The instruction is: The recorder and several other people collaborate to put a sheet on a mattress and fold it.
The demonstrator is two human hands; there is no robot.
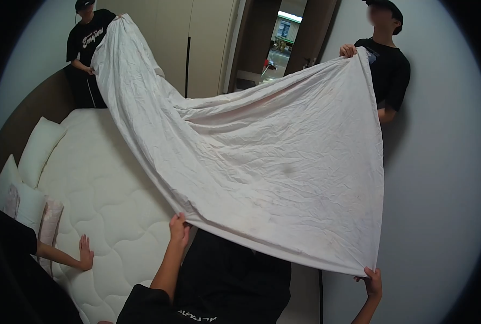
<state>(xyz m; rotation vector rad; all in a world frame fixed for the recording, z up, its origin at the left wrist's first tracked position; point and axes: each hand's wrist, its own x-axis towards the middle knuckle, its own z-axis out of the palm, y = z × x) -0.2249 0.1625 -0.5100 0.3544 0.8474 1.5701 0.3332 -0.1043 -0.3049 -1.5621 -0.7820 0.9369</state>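
A large wrinkled white cloth, perhaps a sheet or duvet cover (pixel 297 186), stretches in the air in front of me. My left hand (pixel 179 230) grips its near edge above the side of the mattress. Its near right corner is pinched in my right hand (pixel 372 280). One person (pixel 390 73) at the far right holds another corner up at chest height. At the far left a second person (pixel 86 40) holds the cloth's gathered far end, with one hand raised to its top. The cloth sags between the holders, with faint darker marks on its surface.
A quilted white mattress (pixel 115 194) lies left, under part of the cloth. Pillows (pixel 42 150) and a pinkish rolled textile (pixel 51 216) rest by the brown headboard (pixel 38 95). A third person's hand (pixel 86 255) presses on the mattress. Behind are a beige wardrobe (pixel 208 44) and an open doorway (pixel 279 52).
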